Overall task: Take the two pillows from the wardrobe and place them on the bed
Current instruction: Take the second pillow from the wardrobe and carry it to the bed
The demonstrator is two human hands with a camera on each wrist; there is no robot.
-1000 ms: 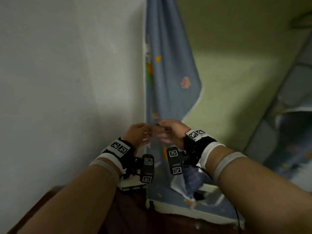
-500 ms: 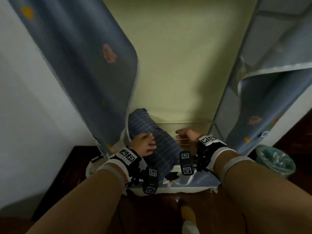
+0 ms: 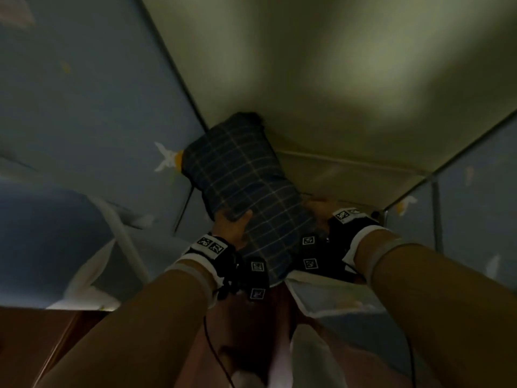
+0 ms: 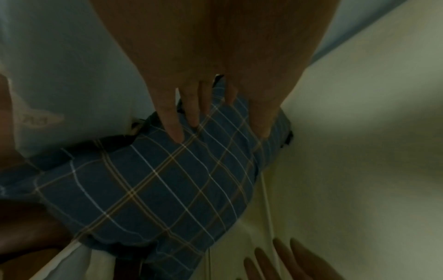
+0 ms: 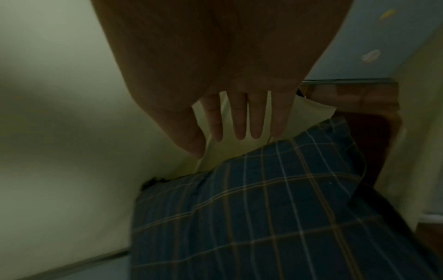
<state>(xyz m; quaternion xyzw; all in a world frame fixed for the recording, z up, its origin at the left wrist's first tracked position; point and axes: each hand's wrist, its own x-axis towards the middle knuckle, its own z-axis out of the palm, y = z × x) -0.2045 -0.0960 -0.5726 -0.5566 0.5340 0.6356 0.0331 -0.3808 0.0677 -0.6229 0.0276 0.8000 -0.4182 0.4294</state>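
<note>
A dark blue plaid pillow (image 3: 243, 175) stands tilted inside the fabric wardrobe, leaning against its left blue wall (image 3: 84, 107). My left hand (image 3: 232, 228) grips the pillow's left edge. In the left wrist view, its fingers (image 4: 177, 128) and thumb lie across the plaid pillow (image 4: 148, 189), with a ridge of cloth between them. My right hand (image 3: 319, 211) is at the pillow's right side. In the right wrist view, the right hand's fingers (image 5: 239, 123) are straight and spread against the cream lining, just above the pillow (image 5: 263, 217). No second pillow is visible.
The wardrobe's cream back lining (image 3: 335, 79) rises behind the pillow, and a blue side panel (image 3: 461, 205) stands on the right. The opened front flap (image 3: 92, 275) hangs bunched at the lower left. Dark wooden floor (image 3: 42, 345) lies below, by my legs.
The front flap has been parted and the pillow has come into view. Both hands left the flap and reached in. The left now grips the pillow and the right is beside it.
</note>
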